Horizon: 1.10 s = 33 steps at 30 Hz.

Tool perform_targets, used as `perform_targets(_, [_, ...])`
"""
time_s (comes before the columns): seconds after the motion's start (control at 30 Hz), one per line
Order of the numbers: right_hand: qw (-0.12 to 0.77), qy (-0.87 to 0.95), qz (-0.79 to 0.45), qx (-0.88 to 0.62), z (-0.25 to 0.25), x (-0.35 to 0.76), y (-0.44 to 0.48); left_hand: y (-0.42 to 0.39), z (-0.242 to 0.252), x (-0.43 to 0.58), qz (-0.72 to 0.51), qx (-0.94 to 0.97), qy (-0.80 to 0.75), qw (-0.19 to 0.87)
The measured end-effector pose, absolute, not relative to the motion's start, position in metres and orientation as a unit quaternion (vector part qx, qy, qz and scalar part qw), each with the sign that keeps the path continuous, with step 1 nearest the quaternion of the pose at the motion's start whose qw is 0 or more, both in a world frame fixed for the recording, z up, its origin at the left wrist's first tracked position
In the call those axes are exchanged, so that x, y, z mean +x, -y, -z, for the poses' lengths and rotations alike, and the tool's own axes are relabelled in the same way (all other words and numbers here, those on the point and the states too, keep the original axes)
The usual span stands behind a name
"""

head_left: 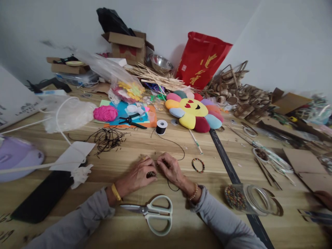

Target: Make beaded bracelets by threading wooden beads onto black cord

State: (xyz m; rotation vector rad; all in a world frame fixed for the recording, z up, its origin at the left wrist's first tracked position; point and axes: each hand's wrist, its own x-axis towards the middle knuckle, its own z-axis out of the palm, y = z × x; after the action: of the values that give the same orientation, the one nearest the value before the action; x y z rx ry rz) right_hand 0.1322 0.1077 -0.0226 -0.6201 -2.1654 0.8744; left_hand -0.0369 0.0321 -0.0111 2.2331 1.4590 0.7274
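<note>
My left hand [138,175] is closed, with fingers curled around a small dark beaded strand [150,174], mostly hidden in the grip. Close beside it, my right hand [171,168] pinches thin black cord [173,189], which loops out below the wrist. More cord runs from behind this hand to a white-ended spool [161,127] farther back. A finished-looking ring of coloured beads, a bracelet [198,165], lies to the right. Scissors with pale green handles [158,214] rest just in front of my hands, blades pointing left. The fingertips' exact hold is too small to make out.
Black cord scraps [107,138] lie at left, behind a black pouch [43,195]. Wire cutters [132,121] sit on coloured paper. A flower cushion [194,110] stands behind. At right, a clear jar of beads [234,197] lies on its side; part of another hand [324,199] shows.
</note>
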Motion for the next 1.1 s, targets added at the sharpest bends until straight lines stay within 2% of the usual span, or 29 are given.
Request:
perform_targets(0.17, [0.355,0.840,-0.335,-0.237,0.021,0.132,-0.107,-0.029,0.010,-0.032,-0.231,0.807,-0.526,0.136])
perform_targets(0.3, [0.357,0.838,-0.339,-0.236,0.022,0.131,-0.107,-0.030,0.012,-0.030,-0.244,0.799,-0.531,0.142])
perform_targets(0.43, [0.362,0.838,-0.336,-0.232,0.022,0.132,-0.107,-0.034,0.013,-0.032,-0.317,0.752,-0.540,0.205])
perform_targets(0.7, [0.367,0.853,-0.303,-0.212,0.023,0.131,-0.108,-0.052,0.016,-0.056,-0.469,0.499,-0.580,0.440])
perform_targets(1.1, [0.378,0.866,-0.263,-0.196,0.023,0.129,-0.107,-0.055,0.019,-0.061,-0.459,0.482,-0.569,0.482])
